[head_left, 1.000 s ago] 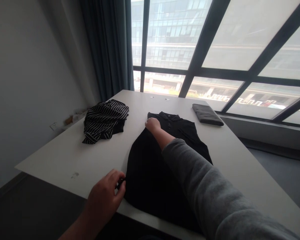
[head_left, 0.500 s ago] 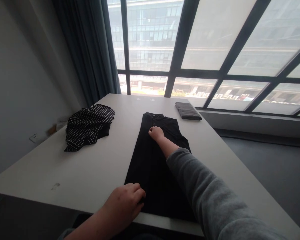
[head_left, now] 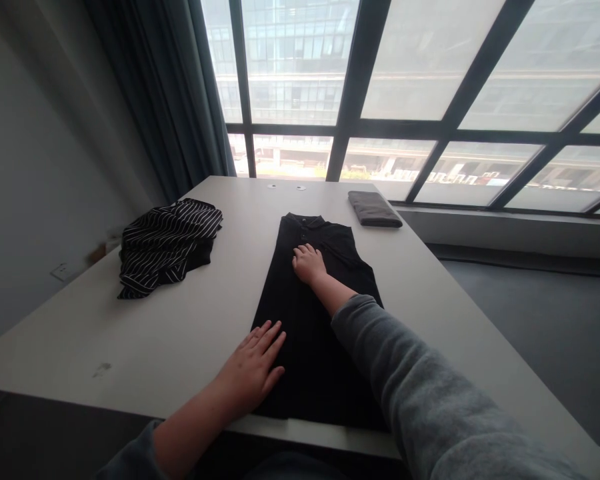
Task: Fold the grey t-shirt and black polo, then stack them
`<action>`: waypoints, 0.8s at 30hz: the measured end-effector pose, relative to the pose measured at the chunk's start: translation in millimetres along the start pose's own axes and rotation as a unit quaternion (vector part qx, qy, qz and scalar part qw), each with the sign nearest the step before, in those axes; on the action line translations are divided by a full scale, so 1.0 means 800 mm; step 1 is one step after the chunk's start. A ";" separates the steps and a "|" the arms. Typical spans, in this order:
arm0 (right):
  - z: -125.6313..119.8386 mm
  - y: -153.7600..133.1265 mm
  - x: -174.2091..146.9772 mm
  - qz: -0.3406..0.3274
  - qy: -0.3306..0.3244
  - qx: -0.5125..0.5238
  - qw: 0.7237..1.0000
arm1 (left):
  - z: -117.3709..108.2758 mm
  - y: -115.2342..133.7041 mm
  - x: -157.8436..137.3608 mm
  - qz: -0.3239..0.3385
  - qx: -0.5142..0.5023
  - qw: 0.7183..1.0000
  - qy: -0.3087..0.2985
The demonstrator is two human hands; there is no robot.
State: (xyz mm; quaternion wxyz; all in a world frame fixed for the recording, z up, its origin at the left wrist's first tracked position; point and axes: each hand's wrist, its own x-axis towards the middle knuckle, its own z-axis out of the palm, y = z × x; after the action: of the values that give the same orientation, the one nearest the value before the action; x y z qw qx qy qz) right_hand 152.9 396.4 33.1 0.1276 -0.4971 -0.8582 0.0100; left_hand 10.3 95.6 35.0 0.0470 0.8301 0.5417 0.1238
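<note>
A black collared shirt [head_left: 320, 360] lies lengthwise on the white table, its buttoned collar end toward the window and its lower end near the front table edge. My left hand [head_left: 253, 367] lies flat on the shirt's lower left side, fingers spread. Farther up, my right hand [head_left: 309, 263] rests on the shirt just below the collar, palm down with its fingers extended. Neither hand grips the fabric. My right forearm, in a grey sleeve, hides part of the shirt's right side.
A black-and-white striped garment [head_left: 170, 243] lies in a loose heap on the left of the white table [head_left: 190, 347]. A folded grey cloth [head_left: 374, 209] sits at the far right. Large windows and a dark curtain [head_left: 165, 93] stand behind the table.
My left hand has let go of the shirt's edge, moved up and flattened on the fabric. The fingers of my right hand have opened from a pinch onto the shirt.
</note>
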 end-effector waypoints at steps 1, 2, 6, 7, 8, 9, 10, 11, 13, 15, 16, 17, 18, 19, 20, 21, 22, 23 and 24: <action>0.003 0.001 0.001 0.004 -0.007 0.005 1.000 | 0.009 -0.003 -0.002 0.003 0.009 1.000 -0.003; 0.006 0.003 0.002 0.009 -0.017 0.009 1.000 | 0.015 -0.006 -0.004 0.006 0.014 1.000 -0.005; 0.008 0.008 0.011 0.024 -0.076 0.020 0.997 | 0.022 -0.007 -0.009 0.008 0.022 1.000 -0.004; 0.007 0.009 0.013 0.030 -0.095 0.024 0.995 | 0.022 -0.007 -0.009 0.008 0.025 1.000 -0.005; 0.007 0.009 0.015 0.036 -0.112 0.027 0.993 | 0.021 -0.007 -0.009 0.009 0.028 1.000 -0.007; 0.006 0.010 0.017 0.042 -0.125 0.030 0.991 | 0.021 -0.007 -0.009 0.009 0.031 0.999 -0.011; 0.006 0.010 0.018 0.045 -0.133 0.032 0.990 | 0.020 -0.007 -0.009 0.010 0.034 0.999 -0.016; 0.006 0.010 0.019 0.046 -0.136 0.033 0.989 | 0.020 -0.006 -0.008 0.010 0.037 0.999 -0.021; 0.007 0.008 0.018 0.040 -0.128 0.033 0.991 | 0.018 -0.006 -0.007 0.007 0.038 0.999 -0.034; 0.007 0.006 0.016 0.032 -0.112 0.035 0.993 | 0.014 -0.006 -0.006 0.002 0.035 0.998 -0.049; 0.006 0.005 0.014 0.029 -0.102 0.039 0.994 | 0.010 -0.005 -0.004 -0.003 0.032 0.998 -0.058; 0.004 0.006 0.013 0.024 -0.090 0.042 0.995 | 0.006 -0.005 -0.002 -0.010 0.028 0.997 -0.066; 0.000 0.009 0.012 0.017 -0.076 0.046 0.996 | 0.000 -0.004 0.001 -0.017 0.024 0.997 -0.075; -0.006 0.016 0.012 0.007 -0.060 0.047 0.997 | -0.007 -0.002 0.005 -0.027 0.020 0.996 -0.082; -0.014 0.025 0.012 -0.005 -0.041 0.046 0.998 | -0.016 0.001 0.010 -0.037 0.017 0.995 -0.087; -0.025 0.039 0.012 -0.023 -0.025 0.042 0.999 | -0.024 0.004 0.017 -0.048 0.015 0.995 -0.090; -0.038 0.057 0.012 -0.040 -0.013 0.037 0.998 | -0.033 0.009 0.025 -0.058 0.014 0.994 -0.093; -0.051 0.080 0.012 -0.058 -0.009 0.033 0.998 | -0.042 0.015 0.035 -0.063 0.014 0.993 -0.097; -0.065 0.105 0.011 -0.078 -0.023 0.033 0.996 | -0.049 0.023 0.045 -0.061 0.013 0.993 -0.102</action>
State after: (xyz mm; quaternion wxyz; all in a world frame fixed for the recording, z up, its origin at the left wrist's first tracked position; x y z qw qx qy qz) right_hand 232.3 440.9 73.3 0.1249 -0.4242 -0.8961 0.0395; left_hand 29.9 118.4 82.4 0.0984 0.8042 0.5855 0.0281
